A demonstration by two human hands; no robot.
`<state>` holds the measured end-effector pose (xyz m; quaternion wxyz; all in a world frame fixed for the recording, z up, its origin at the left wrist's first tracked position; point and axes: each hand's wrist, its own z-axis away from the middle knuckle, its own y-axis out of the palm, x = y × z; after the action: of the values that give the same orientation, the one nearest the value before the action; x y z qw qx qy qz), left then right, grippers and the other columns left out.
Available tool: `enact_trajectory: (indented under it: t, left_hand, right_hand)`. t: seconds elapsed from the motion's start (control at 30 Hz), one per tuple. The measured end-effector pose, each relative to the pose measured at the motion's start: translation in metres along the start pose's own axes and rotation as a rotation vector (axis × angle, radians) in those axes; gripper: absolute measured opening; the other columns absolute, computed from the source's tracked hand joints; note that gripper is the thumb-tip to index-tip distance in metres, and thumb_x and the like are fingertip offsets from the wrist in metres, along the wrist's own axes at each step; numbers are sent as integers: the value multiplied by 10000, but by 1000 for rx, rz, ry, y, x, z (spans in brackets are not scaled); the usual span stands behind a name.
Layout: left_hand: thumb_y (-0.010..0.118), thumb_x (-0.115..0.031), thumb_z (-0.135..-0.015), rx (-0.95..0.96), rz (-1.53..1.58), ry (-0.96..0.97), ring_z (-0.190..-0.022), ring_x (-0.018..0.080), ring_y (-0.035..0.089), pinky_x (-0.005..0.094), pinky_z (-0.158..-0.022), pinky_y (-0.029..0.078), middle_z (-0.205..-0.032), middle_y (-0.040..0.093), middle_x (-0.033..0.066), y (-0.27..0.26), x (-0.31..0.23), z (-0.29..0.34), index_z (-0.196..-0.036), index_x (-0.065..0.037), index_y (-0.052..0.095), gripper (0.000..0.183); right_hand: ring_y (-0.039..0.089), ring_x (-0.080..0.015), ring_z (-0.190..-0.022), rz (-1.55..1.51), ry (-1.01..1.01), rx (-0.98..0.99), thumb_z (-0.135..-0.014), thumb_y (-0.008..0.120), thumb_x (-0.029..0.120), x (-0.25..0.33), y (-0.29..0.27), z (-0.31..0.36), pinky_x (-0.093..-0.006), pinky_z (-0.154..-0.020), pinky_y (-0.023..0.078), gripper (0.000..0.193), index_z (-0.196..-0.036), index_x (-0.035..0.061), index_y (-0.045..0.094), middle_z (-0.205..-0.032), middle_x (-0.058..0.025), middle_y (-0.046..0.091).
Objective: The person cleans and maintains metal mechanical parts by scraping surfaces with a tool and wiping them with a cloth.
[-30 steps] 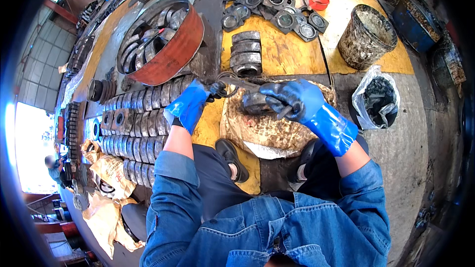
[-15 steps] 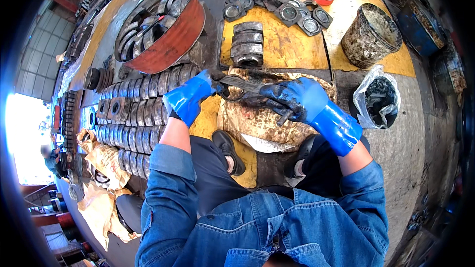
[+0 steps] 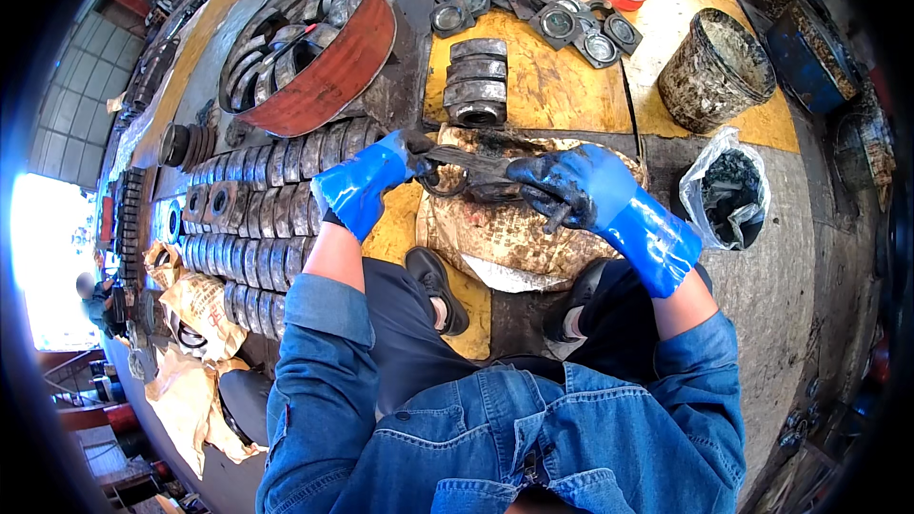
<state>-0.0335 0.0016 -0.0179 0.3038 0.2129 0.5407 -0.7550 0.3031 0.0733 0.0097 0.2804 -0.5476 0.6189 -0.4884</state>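
My left hand [image 3: 374, 179], in a blue rubber glove, is closed on the left end of a dark, greasy metal piece [image 3: 470, 164] with a round opening. My right hand [image 3: 583, 188], in a matching glove blackened over the fingers, closes at the piece's right end. A short dark stub [image 3: 556, 220] sticks out below the right fingers; whether it belongs to the same piece I cannot tell. Both hands are above a stained, brownish sack [image 3: 495, 240] lying between my feet. Grease and the gloves hide the piece's full shape.
Rows of metal rings [image 3: 255, 228] line the left, beside a large red hoop [image 3: 333, 81] full of curved parts. Ahead are a ring stack [image 3: 476, 86] and several square plates [image 3: 557, 21]. A crusted bucket [image 3: 700, 95] and a plastic-lined bucket [image 3: 698, 192] stand right. Torn sacks [image 3: 190, 390] lie left.
My right hand has shifted slightly to the right. My left hand stays nearly in place, and both remain closed at the dark metal piece.
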Motion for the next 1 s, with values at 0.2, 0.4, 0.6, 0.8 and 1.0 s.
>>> enact_trajectory:
  t: [0.2,0.4,0.6,0.8,1.0]
  left_hand:
    - [700,-171,-803,-30,-72,-20,-758,186,601,337,-637,485,-931,673,129,9,-1,6,-1061,-29,648,299]
    - [692,-217,-821,-124,-94,88,-739,153,610,302,-591,483,-865,678,84,20,41,-6,-1041,-32,659,289]
    - [697,-218,-818,-166,170,-27,-734,148,608,297,-583,480,-857,677,75,8,6,17,-1040,-34,660,291]
    - [702,-218,-815,-262,477,-122,-729,143,607,292,-575,477,-848,677,65,3,-33,32,-1039,-35,661,292]
    - [708,-219,-811,-304,624,-151,-725,137,605,286,-567,474,-840,676,56,2,-49,34,-1038,-37,663,294]
  right_hand:
    - [607,-320,-896,-127,125,221,-749,692,346,-11,1,-11,-412,-750,518,460,-1185,237,591,-999,-87,631]
    - [647,-281,-840,-501,384,249,-905,558,355,-14,4,-16,-362,-739,524,280,-1071,150,653,-930,-112,675]
    - [583,-142,-639,-781,772,403,-909,544,463,-14,-20,-18,-292,-622,482,388,-936,94,662,-740,-59,664]
    - [545,-98,-623,-1020,839,330,-893,591,412,-16,-31,-12,-258,-581,456,378,-1046,71,655,-829,-42,682]
    - [510,-77,-600,-1045,857,163,-887,607,407,-8,-39,-9,-233,-536,416,398,-1080,62,659,-795,-29,664]
